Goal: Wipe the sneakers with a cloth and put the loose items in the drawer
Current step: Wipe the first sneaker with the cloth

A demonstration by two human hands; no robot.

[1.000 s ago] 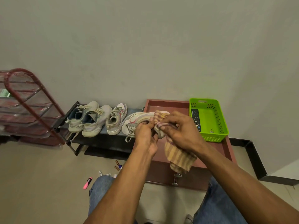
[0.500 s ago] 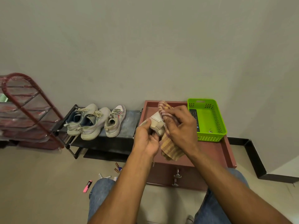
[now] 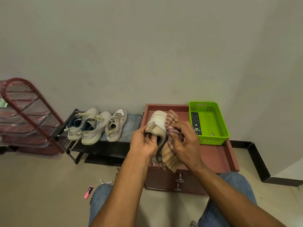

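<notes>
Holding one pale sneaker (image 3: 157, 124) heel-up over the maroon drawer unit (image 3: 218, 157) — striped cloth (image 3: 170, 154) against its side.

Left to right: red rack (image 3: 31, 112) cut off at frame edge; three more sneakers (image 3: 95, 125) on the low dark shelf (image 3: 131, 126); pink marker (image 3: 88, 192) and small loose items (image 3: 105, 181) on the floor, too small to name. Left hand (image 3: 144, 141) grips the heel, fingers curled into the collar; toe end hidden behind hands. Right hand (image 3: 185, 141) bunches the cloth against the shoe, fingers curled round it — cloth tail hangs down. Green basket (image 3: 220, 126) holds a remote (image 3: 196, 122); tiny object beside it unclear.
</notes>
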